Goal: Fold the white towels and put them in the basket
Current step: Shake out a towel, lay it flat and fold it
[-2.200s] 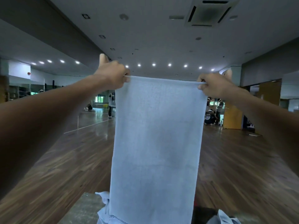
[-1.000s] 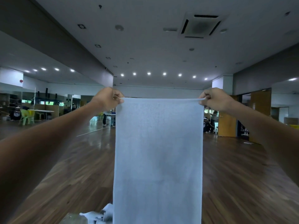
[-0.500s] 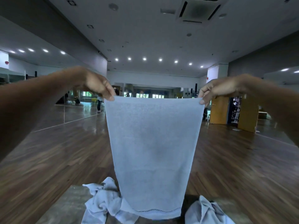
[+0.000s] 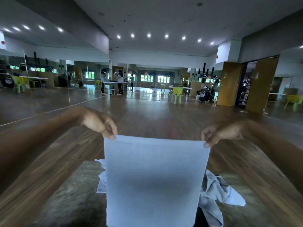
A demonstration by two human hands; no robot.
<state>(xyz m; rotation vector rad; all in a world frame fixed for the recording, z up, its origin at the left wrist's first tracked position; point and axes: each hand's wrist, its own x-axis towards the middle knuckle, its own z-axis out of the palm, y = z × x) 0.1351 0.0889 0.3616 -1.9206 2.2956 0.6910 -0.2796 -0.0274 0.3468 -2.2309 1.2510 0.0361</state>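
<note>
While the white towel (image 4: 154,177) hangs flat, the left hand (image 4: 100,123) and right hand (image 4: 218,134) each pinch a top corner.

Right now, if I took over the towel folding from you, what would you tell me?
Left hand: pinches the top left corner of the held towel.
Right hand: pinches its top right corner.
The held towel hangs flat and unfolded above the table. A crumpled towel lies on the table to its right; more white cloth peeks out at its left.
Done: no folded towel shows, and the basket is not in view.
Left: fold this one, then the others, and find the basket.
</note>
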